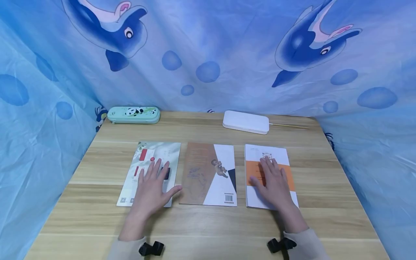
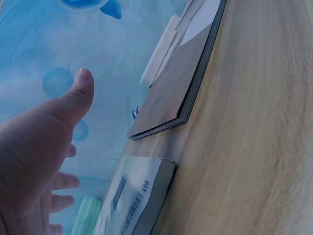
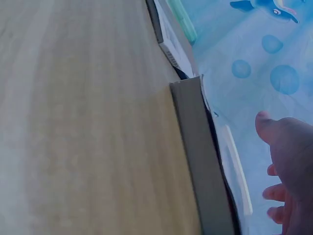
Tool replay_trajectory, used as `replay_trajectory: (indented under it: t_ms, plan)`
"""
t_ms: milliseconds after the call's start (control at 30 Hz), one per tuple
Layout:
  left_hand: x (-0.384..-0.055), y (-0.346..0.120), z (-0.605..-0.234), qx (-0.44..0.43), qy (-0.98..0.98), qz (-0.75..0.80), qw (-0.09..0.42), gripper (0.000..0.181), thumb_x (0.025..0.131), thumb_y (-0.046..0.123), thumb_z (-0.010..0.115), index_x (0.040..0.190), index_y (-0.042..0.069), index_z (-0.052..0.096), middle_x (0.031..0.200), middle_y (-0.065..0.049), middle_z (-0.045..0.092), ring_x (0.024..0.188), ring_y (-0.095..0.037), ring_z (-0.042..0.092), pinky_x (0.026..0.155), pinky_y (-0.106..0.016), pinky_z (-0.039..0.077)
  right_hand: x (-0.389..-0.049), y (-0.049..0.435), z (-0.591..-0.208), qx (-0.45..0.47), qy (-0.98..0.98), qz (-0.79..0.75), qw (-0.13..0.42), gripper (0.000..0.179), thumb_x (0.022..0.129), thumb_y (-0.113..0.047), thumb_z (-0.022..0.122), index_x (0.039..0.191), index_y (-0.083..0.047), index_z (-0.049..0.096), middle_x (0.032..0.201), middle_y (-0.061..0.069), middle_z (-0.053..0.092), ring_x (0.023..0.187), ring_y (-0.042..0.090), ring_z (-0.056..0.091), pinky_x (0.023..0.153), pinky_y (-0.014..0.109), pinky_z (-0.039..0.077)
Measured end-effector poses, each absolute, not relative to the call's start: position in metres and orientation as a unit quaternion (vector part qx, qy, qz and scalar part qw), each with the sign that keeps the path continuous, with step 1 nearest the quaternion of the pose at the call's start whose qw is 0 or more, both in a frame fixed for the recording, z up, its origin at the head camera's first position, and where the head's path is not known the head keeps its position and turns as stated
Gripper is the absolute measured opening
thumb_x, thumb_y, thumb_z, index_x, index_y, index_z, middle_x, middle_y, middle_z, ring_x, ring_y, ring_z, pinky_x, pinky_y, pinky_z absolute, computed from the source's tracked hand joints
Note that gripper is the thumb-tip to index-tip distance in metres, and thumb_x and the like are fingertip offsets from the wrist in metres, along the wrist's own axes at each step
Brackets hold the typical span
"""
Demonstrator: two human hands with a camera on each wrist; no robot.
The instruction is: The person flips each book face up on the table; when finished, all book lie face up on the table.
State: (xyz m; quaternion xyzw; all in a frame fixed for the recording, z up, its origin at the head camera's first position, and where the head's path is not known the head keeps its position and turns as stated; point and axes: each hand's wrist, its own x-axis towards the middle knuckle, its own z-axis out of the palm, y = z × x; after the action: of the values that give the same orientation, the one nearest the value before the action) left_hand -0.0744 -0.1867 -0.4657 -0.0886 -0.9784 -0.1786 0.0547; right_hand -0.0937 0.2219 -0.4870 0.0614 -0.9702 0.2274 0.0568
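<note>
Three books lie side by side on a wooden table (image 1: 208, 231). Over the pale green book (image 1: 130, 180) on the left, my left hand (image 1: 152, 191) is spread with fingers apart and thumb toward the middle. The left wrist view shows that hand raised above the book's cover. In the middle lies a brown and white book (image 1: 198, 173) with a baby figure and a barcode. My right hand (image 1: 275, 184) stretches over the thick white and orange book (image 1: 255, 196) on the right, its fingers overlapping the cover's printed emblem. Neither hand grips anything.
A mint-green pencil case (image 1: 133, 115) with panda pictures stands at the back left. At the back right is a white flat box-like object (image 1: 246, 121) with a thin stick (image 1: 289, 126) beside it. A blue dolphin-print curtain (image 1: 208, 39) hangs behind and along both sides.
</note>
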Motion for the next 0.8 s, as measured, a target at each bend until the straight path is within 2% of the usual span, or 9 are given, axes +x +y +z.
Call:
replay_trajectory:
  t_ms: [133,267,500,800]
  plan:
    - [-0.073,-0.19,-0.463,-0.081,-0.976,-0.196,0.049,0.098,0.086,0.062,0.071,0.156,0.005,0.035,0.16,-0.024,0.033,0.148,-0.045,0.024,0.119,-0.066,0.013,-0.098,0.222,-0.484,0.069,-0.962,0.257,0.068,0.08,0.093,-0.042,0.071,0.155,-0.005,0.036,0.151,0.02,0.048,0.141,0.04,0.04,0.114,0.063,0.029]
    - [-0.073,-0.195,-0.461,-0.082,-0.974,-0.2,0.059,0.093,0.087,0.058,0.072,0.154,0.004,0.038,0.157,-0.026,0.036,0.146,-0.046,0.028,0.118,-0.066,0.017,-0.102,0.221,-0.48,0.069,-0.953,0.284,0.081,0.075,0.092,-0.036,0.074,0.152,-0.003,0.041,0.134,0.018,0.062,0.124,0.038,0.055,0.106,0.059,0.042]
    - [-0.07,-0.21,-0.46,-0.077,-0.973,-0.203,0.082,0.087,0.088,0.05,0.075,0.151,0.001,0.042,0.155,-0.025,0.039,0.143,-0.045,0.032,0.116,-0.066,0.021,-0.112,0.214,-0.473,0.081,-0.951,0.288,0.079,0.066,0.095,-0.036,0.071,0.146,-0.001,0.049,0.132,0.02,0.064,0.127,0.039,0.056,0.106,0.058,0.045]
    - [-0.065,-0.224,-0.46,-0.059,-0.973,-0.211,0.077,0.086,0.088,0.052,0.074,0.15,0.0,0.044,0.153,-0.027,0.039,0.141,-0.047,0.033,0.113,-0.07,0.022,-0.126,0.199,-0.467,0.107,-0.951,0.278,0.078,0.065,0.094,-0.04,0.071,0.144,-0.002,0.053,0.137,0.018,0.062,0.131,0.038,0.054,0.107,0.056,0.045]
